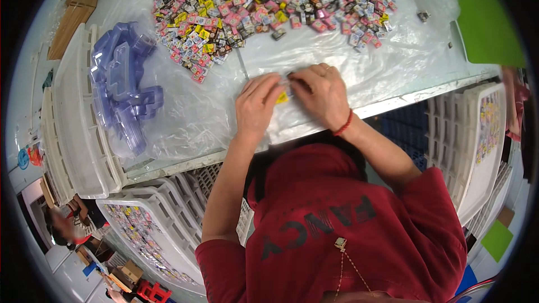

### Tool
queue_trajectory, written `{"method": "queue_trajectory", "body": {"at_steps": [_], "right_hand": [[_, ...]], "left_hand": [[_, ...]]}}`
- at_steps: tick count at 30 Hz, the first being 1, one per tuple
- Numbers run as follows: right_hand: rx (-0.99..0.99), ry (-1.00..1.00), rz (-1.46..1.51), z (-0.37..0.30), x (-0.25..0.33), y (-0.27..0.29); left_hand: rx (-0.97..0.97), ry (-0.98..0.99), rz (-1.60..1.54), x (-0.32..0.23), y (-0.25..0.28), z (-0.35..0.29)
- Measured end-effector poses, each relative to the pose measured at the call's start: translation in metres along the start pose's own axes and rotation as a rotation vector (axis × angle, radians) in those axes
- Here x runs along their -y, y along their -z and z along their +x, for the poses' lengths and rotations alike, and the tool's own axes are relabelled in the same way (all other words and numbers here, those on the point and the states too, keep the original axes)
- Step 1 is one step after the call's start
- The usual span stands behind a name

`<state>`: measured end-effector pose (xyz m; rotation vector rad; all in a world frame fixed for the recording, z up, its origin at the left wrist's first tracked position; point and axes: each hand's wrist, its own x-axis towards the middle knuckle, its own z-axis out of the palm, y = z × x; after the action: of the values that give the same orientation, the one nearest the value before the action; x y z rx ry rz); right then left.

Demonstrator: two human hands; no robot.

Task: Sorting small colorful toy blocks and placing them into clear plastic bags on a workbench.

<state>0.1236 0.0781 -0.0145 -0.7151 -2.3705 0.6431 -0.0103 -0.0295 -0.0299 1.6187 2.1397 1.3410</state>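
My left hand (257,106) and my right hand (322,93) are close together over the plastic-covered table (191,120), near its front edge. Both have fingers bent and pinched together. Between the fingertips shows a small yellow piece (282,98), with something clear or pale around it. A tiny dark bit sits at the right fingertips, too blurred to name. What each pinch holds is mostly hidden. Just beyond my hands spreads a large heap of small pink, yellow, black and white printed block-like pieces (241,14).
Clear bluish plastic trays (120,73) lie jumbled at left, beside stacked white crates (76,118). Crates of sorted pieces (143,235) stand below the table at left; more white crates (477,134) at right. Far right lies a green sheet (483,17). Another person (73,221) is at lower left.
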Motion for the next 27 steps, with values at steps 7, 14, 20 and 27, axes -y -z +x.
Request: {"method": "queue_trajectory", "body": {"at_steps": [7,14,20,27], "right_hand": [[-0.065,-0.045,0.090,-0.003,0.000,0.001],[-0.150,0.049,0.006,-0.004,-0.004,-0.010],[-0.123,0.050,-0.002,-0.003,0.001,-0.008],[-0.057,0.083,-0.102,-0.003,0.003,-0.004]], "left_hand": [[-0.012,-0.050,0.066,0.001,-0.001,0.009],[0.010,-0.189,0.171,0.007,-0.003,0.007],[0.018,-0.236,0.187,0.009,-0.002,0.005],[0.030,-0.216,0.130,0.008,-0.003,0.003]]}}
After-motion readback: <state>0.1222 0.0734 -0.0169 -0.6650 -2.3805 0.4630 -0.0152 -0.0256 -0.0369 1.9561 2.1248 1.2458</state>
